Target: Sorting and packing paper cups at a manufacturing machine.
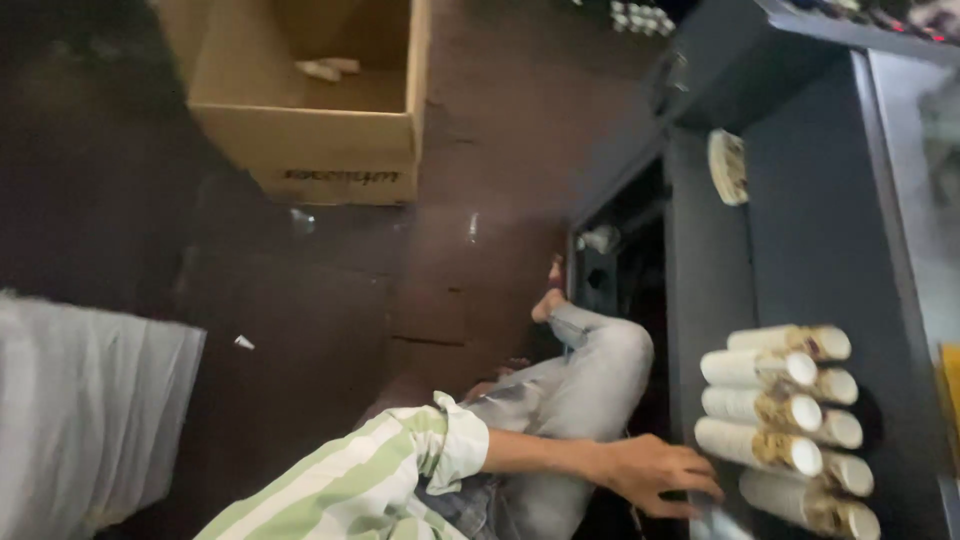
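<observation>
a hand (655, 470) in a striped sleeve (370, 475) lies spread at five o'clock, grip released, fingertips just beside stacked white paper cups (785, 425) on the dark table (800, 240). at eleven o'clock, an open cardboard box (315, 120) holds small pale pieces (328, 68).

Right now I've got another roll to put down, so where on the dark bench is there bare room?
The bench is bare between the round disc near its far end and the stacked rolls. It is crowded at the near end: the rolls fill it, and a hand rests against them. Which hand it is is unclear.
</observation>
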